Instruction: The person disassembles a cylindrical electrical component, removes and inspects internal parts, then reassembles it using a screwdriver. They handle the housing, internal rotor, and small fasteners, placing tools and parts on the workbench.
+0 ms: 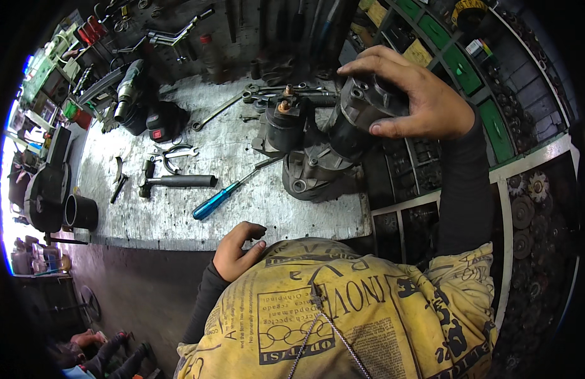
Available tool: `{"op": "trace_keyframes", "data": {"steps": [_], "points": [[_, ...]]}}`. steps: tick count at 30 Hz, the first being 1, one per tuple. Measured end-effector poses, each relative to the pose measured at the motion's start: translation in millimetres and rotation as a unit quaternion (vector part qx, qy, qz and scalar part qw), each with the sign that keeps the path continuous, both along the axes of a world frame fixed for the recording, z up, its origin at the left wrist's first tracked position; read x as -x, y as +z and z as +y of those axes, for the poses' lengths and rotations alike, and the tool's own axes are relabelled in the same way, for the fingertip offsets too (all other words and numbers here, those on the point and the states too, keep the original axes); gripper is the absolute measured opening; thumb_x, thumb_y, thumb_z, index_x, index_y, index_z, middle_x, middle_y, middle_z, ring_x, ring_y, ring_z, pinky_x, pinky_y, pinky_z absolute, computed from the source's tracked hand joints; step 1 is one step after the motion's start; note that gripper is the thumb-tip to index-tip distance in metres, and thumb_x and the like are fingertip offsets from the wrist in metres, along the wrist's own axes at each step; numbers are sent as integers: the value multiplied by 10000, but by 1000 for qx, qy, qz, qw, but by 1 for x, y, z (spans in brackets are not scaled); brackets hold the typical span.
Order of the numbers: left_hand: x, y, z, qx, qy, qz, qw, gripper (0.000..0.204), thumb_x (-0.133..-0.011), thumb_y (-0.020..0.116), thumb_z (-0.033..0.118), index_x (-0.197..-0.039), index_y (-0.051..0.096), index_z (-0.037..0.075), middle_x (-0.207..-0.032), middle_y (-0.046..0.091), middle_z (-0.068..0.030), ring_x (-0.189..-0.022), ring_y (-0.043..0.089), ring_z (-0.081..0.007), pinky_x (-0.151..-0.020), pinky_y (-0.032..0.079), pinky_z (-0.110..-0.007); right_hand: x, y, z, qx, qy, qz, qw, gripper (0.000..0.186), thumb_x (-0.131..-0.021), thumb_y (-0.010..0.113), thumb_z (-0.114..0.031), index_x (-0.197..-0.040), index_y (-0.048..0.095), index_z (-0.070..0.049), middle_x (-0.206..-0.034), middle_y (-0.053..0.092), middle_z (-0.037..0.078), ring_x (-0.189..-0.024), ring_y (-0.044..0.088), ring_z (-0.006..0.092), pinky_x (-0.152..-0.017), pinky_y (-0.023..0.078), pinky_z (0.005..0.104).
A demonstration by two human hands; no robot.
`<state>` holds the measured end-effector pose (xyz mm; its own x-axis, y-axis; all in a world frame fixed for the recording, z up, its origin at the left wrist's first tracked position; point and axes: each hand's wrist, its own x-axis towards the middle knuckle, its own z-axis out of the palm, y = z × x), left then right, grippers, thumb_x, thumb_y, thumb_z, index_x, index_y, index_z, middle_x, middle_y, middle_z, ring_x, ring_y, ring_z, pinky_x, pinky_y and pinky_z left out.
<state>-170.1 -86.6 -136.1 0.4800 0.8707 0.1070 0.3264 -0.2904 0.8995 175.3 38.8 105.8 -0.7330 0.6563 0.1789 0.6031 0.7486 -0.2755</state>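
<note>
A dark metal starter motor (352, 134) stands upright near the right front corner of the workbench. My right hand (422, 95) grips its top end, fingers over the far side and thumb along the near side. Beside its body sits a black solenoid (285, 131) with copper terminal bolts on top. My left hand (242, 249) rests by my shirt at the bench's front edge, fingers loosely bent, thumb apart, nothing visible in it. A screwdriver with a blue handle (215, 201) lies left of the starter motor, its shaft tip close to the housing.
On the worn white workbench (254, 215) lie a hammer (185, 180), pliers (172, 158) and a long wrench (220, 111). A cordless drill (129, 95) stands back left. At left is a bench vise (49, 183); green drawers (460, 68) stand right. Another person's legs (109, 354) show lower left.
</note>
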Motion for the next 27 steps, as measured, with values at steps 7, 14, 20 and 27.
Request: {"op": "trace_keyframes", "data": {"steps": [7,14,20,27], "points": [[-6,5,13,-6,-18,9,1000,239,-873,644,96,-1083,609,-13,-944,626,-158,-883,640,-288,-790,501,-361,2,-1,-4,-36,-10,-30,999,879,-581,854,-205,-1382,493,-171,-1298,472,105,-1180,542,307,-1007,476,398],[-14,16,7,-21,-16,27,999,232,-867,643,79,-1073,612,-24,-947,626,-158,-894,637,-285,-805,497,-361,3,-2,0,-22,-7,-26,999,858,-569,860,-199,-1350,508,-155,-1233,511,91,-1127,575,292,-980,497,392],[-23,42,-11,-13,65,8,998,229,-837,645,17,-1057,610,-34,-964,634,-157,-899,643,-267,-824,497,-344,-8,22,7,-64,58,13,996,832,-620,866,-297,-1348,515,-98,-1219,531,105,-1119,579,275,-977,491,380],[-68,93,-19,-101,101,-42,989,235,-813,646,33,-1037,613,-31,-979,645,-164,-921,638,-292,-822,486,-351,-16,49,45,24,368,146,918,716,-738,782,-259,-1332,485,10,-1280,504,162,-1223,498,247,-1037,400,354]]}}
